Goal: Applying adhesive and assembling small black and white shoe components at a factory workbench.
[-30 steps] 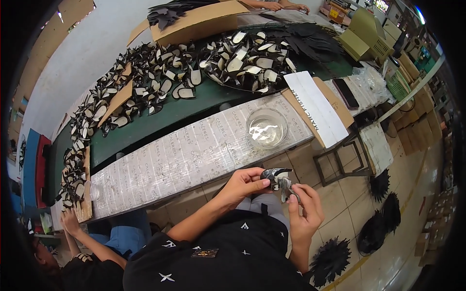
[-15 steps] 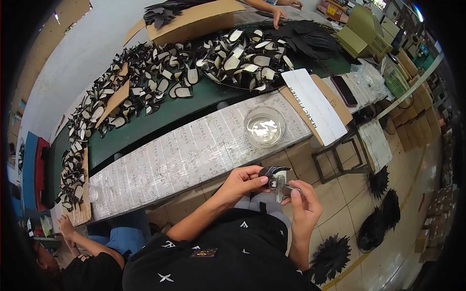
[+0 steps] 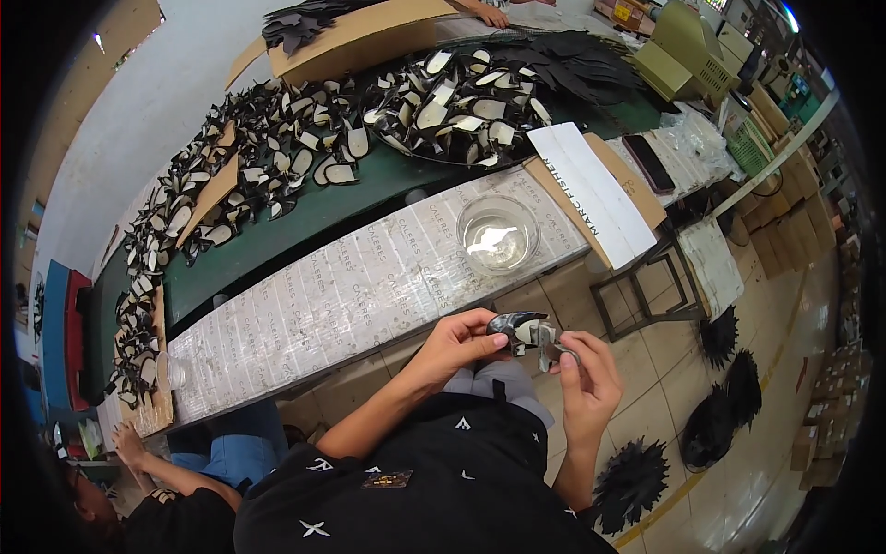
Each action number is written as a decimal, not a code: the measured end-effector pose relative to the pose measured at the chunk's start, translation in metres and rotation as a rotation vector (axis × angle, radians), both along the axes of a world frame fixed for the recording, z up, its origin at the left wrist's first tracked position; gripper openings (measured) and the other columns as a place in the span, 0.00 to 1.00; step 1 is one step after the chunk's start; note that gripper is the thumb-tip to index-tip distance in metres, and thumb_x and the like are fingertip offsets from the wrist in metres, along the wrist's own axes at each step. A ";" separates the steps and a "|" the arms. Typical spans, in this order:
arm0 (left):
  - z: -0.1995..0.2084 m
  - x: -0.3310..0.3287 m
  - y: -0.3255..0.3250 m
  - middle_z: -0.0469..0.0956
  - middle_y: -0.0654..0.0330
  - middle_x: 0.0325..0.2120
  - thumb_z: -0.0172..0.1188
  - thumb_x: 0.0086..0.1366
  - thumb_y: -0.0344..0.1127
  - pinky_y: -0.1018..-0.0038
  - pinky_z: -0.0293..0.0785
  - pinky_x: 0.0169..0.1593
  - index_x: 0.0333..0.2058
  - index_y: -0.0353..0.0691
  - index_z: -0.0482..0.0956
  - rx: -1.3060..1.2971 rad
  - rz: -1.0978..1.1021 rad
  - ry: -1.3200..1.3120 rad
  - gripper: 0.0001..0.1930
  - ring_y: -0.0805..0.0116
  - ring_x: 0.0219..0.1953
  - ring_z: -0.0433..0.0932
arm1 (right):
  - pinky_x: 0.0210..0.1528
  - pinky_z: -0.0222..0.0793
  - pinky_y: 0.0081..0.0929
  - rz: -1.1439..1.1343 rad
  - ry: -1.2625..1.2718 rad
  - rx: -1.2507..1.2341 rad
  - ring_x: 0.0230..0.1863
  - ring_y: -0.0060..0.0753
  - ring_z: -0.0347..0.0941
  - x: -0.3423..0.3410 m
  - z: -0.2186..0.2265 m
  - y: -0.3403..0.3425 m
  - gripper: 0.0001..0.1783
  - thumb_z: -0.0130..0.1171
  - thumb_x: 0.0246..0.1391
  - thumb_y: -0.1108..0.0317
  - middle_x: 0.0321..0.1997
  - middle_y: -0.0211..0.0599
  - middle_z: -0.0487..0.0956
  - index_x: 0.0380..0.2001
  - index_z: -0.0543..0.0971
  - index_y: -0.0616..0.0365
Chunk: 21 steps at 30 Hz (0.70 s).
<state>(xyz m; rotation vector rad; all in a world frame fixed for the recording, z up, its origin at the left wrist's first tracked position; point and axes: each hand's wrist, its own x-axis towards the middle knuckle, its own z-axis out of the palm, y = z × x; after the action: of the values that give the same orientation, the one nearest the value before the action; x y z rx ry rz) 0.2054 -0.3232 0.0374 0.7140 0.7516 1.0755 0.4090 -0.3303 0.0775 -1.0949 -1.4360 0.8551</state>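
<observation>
In front of my lap, my left hand (image 3: 454, 349) is closed on a small curved black shoe piece (image 3: 515, 322) with a pale lining, thumb on its near side. My right hand (image 3: 591, 379) pinches a thin grey strip (image 3: 546, 355) between thumb and fingers at the right end of that piece. Whether the strip is joined to the piece I cannot tell. Beyond my hands, a round clear bowl (image 3: 466, 242) with a shiny bottom stands on the wrapped ledge (image 3: 323, 295).
Many similar black-and-white shoe pieces (image 3: 461, 102) lie heaped on the green belt (image 3: 305, 212). A white card (image 3: 600, 198) and a phone (image 3: 649, 164) lie at right. Black bundles (image 3: 632, 482) sit on the floor. A co-worker's arm (image 3: 152, 457) is at lower left; another's hand (image 3: 489, 14) is far off.
My right hand has shifted slightly right and turned, still pinching the grey strip. The shoe piece in my left hand has tilted a little. The far co-worker's hand has drawn back.
</observation>
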 end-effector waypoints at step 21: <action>-0.003 0.004 0.002 0.78 0.64 0.36 0.62 0.64 0.32 0.79 0.76 0.44 0.41 0.35 0.75 0.041 -0.003 0.116 0.10 0.79 0.37 0.76 | 0.36 0.73 0.26 -0.132 -0.504 0.230 0.38 0.35 0.75 -0.007 0.002 0.005 0.12 0.61 0.51 0.79 0.44 0.41 0.75 0.41 0.81 0.62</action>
<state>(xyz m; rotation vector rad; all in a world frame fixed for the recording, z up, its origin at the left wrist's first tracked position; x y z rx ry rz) 0.2094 -0.3215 0.0347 0.8176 0.8291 1.0556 0.4022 -0.3252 0.0799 -1.2634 -1.7983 0.3153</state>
